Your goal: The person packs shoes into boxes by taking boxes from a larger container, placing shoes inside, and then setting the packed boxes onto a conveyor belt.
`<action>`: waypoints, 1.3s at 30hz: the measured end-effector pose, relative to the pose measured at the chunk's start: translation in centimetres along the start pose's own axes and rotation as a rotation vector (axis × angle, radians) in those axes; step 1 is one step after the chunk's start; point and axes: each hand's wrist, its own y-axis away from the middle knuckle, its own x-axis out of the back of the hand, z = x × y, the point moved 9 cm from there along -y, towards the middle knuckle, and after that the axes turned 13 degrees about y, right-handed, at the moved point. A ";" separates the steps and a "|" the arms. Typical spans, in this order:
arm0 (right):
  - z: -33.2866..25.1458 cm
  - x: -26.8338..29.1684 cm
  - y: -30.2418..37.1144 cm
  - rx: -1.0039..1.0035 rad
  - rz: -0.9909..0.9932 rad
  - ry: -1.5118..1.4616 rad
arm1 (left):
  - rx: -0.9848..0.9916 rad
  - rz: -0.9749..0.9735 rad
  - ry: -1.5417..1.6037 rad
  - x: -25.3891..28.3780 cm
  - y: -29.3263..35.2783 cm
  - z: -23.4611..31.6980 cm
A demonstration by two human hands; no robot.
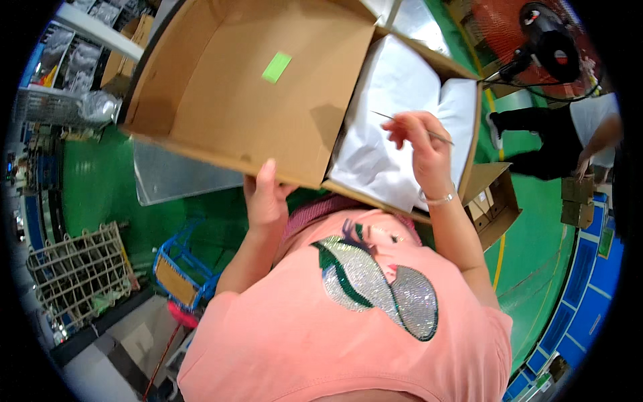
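A brown cardboard box with its lid (pixel 221 87) folded back to the left lies before me. On the lid's inner face is a small green paper slip (pixel 276 68). My left hand (pixel 266 197) grips the lid's near edge, thumb over the inside. White paper (pixel 388 87) covers the contents of the box's right half, hiding what lies beneath. Above this paper, my right hand (pixel 425 144) is closed on a slender, pointed metal tool (pixel 442 139); its tip points left, and its exact kind cannot be made out.
A metal table (pixel 184 174) shows beneath the lid. At right stands a smaller open carton (pixel 492 204), with a co-worker (pixel 569 137) beyond it and a black fan (pixel 552 43) farther back. A blue-framed stool (pixel 181 275) and a wire rack (pixel 84 275) stand at left.
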 end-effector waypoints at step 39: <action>8.4 15.8 0.1 -0.195 -0.522 1.084 | -0.389 -0.118 0.017 2.3 9.2 14.7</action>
